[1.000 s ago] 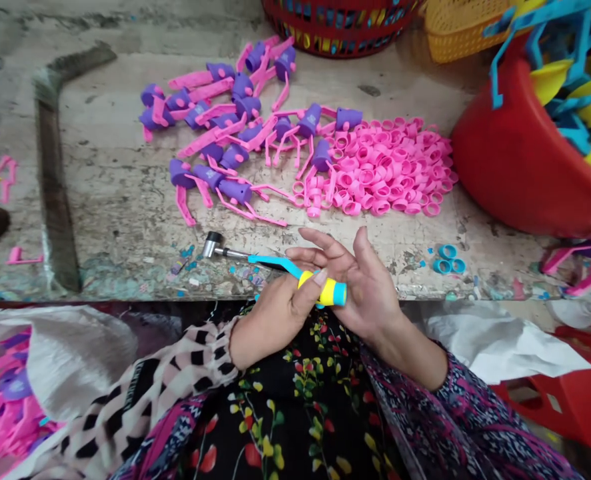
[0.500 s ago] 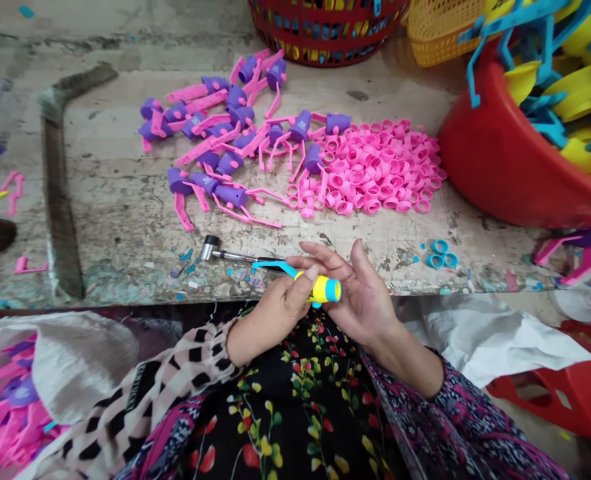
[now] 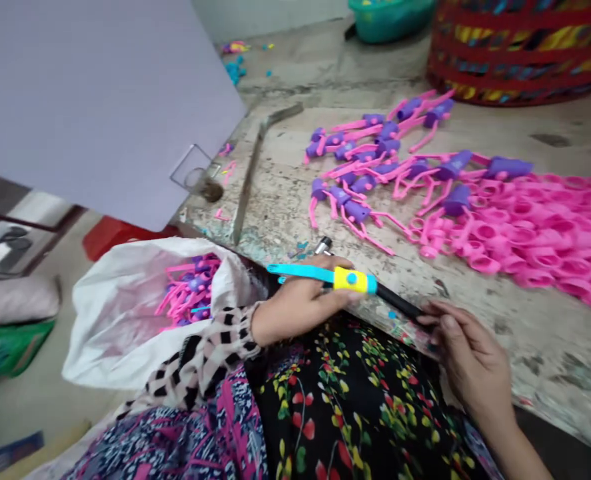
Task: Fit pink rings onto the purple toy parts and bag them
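Observation:
A yellow and blue plastic piece (image 3: 354,281) with long blue arms lies in my left hand (image 3: 300,303), its fingers closed round it, above the table's front edge. My right hand (image 3: 470,353) pinches the black handle end of a small hammer (image 3: 398,300). The hammer's metal and black head (image 3: 324,245) shows just beyond my left hand, which covers part of the shaft. Behind my hands lie purple and pink assembled pieces (image 3: 356,211) and a heap of pink rings (image 3: 520,233).
A bent metal bar (image 3: 252,173) is fixed on the table (image 3: 285,193) at the left. A white sack (image 3: 110,333) with pink and purple pieces hangs below. A red basket (image 3: 520,53) and a green basin (image 3: 392,20) stand at the back. A grey board (image 3: 100,100) fills the upper left.
The view has swung left. My right hand has moved from beside the yellow and blue piece to the hammer's handle and taken hold of it. My left hand still holds the piece.

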The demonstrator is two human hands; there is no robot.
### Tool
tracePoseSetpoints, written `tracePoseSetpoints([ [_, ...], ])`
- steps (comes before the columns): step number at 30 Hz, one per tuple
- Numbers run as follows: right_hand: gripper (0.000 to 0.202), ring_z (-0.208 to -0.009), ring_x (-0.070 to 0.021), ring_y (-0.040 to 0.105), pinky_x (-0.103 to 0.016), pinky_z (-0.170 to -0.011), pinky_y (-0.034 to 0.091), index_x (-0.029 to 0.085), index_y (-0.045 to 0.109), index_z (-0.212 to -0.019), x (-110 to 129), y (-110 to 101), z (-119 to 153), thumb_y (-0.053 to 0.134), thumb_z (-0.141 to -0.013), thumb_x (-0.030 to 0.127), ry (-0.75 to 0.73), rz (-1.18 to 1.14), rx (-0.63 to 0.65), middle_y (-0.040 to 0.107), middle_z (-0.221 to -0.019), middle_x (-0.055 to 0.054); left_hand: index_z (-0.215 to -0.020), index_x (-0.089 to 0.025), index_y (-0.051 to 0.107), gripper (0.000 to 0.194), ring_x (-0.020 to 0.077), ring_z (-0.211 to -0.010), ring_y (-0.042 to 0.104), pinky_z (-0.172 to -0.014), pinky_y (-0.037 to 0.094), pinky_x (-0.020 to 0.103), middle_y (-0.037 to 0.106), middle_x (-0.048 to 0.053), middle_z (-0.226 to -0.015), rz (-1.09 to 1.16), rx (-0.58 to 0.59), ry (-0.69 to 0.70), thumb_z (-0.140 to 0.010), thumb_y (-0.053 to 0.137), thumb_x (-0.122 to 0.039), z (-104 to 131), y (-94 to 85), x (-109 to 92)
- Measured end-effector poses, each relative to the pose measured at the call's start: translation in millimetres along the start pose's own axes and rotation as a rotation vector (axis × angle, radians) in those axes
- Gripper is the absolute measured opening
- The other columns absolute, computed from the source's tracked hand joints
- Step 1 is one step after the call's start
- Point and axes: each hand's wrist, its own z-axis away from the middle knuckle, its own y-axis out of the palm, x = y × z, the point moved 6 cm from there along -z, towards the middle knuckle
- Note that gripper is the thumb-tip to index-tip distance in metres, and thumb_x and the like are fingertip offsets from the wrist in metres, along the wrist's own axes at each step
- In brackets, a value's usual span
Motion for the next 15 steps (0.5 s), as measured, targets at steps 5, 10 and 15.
tracePoseSetpoints([
  [5, 0.030, -0.068, -0.0177, 0.060, -0.030, -0.053, 0.051, 0.026, 0.070, -0.100, -4.7, -0.3, 3.7, 0.069, -0.076, 0.044, 0.255, -0.198, 0.020, 0.068, -0.099, -0.007, -0.119, -0.017, 0.058, 0.048, 0.0215, -0.116, 0.056, -0.103, 0.040, 0.035, 0.066, 0.009, -0.116, -0.177, -0.407, -0.280, -0.092, 0.041, -0.052, 66.1, -91.5, 41.4],
  [10, 0.023, -0.068, -0.0187, 0.058, -0.032, -0.050, 0.050, 0.032, 0.072, -0.090, 6.8, 1.9, 5.4, 0.073, -0.069, 0.044, 0.337, -0.250, -0.038, 0.065, -0.098, -0.010, -0.108, -0.009, 0.063, 0.070, 0.0313, -0.127, 0.046, -0.111, 0.027, 0.042, 0.061, 0.019, -0.124, -0.635, -0.455, -0.734, -0.092, 0.018, -0.060, 132.9, -158.1, 92.2],
  [15, 0.025, -0.068, -0.0189, 0.058, -0.034, -0.053, 0.050, 0.031, 0.071, -0.091, 3.8, 2.6, 7.8, 0.073, -0.069, 0.043, 0.306, -0.253, -0.057, 0.065, -0.098, -0.009, -0.092, -0.008, 0.068, 0.075, 0.0415, -0.109, 0.059, -0.098, 0.039, 0.049, 0.069, 0.025, -0.102, -0.650, -0.396, -0.885, -0.084, 0.026, -0.070, 161.3, -186.2, 124.2],
])
